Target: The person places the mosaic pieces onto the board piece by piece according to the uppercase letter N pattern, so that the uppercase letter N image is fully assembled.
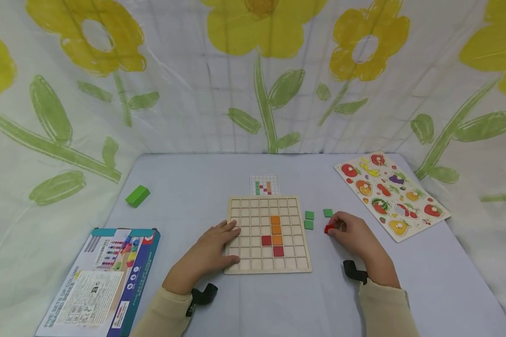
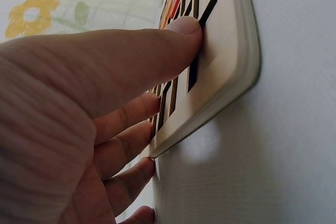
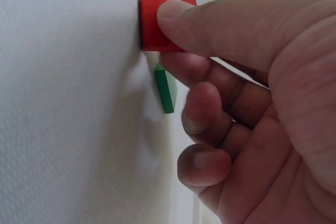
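Right hand: we pinch the red tile under its thumb.
Left hand: relaxed, resting on the board to its right.
Red tile: probably light, stiff; we hold opposite faces.

Red on one square tile; green on three tiles; orange and crimson on the pale grid board; seemingly green, red, orange on the pattern card.

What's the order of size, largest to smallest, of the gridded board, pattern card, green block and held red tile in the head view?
1. Gridded board
2. Pattern card
3. Green block
4. Red tile, partly hidden by the right hand, but what shows is clearly smallest.
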The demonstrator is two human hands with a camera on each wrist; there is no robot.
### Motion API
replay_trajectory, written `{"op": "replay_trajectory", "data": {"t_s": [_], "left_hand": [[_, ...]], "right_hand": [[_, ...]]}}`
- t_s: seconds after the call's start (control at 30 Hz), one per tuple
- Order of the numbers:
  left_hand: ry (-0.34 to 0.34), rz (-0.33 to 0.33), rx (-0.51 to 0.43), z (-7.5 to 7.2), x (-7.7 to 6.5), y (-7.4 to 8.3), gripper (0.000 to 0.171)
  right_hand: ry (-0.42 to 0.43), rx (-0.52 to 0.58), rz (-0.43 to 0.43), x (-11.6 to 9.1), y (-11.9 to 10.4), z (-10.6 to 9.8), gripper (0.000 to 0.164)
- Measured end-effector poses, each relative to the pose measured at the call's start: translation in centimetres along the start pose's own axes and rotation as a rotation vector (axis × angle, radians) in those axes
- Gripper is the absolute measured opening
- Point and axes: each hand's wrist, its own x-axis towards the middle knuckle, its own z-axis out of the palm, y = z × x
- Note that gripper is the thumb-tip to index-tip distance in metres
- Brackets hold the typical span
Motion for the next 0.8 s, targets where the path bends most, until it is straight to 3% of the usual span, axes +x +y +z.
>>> {"op": "replay_trajectory", "data": {"t_s": [0.2, 0.4, 0.8], "left_hand": [[-0.009, 0.0, -0.002, 0.0, -0.1, 0.0, 0.075], [-0.014, -0.002, -0.008, -0.3, -0.1, 0.1, 0.075], [-0.009, 0.011, -0.022, -0.1, -0.2, -0.1, 0.075]], "right_hand": [[0.041, 0.011, 0.001, -0.3, -0.5, 0.0, 0.015], [0.096, 0.083, -0.053, 0.0, -3.7, 0.9, 0.011], [-0.013, 0.151, -0.164, 1.8, -11.6, 6.7, 0.008]]}}
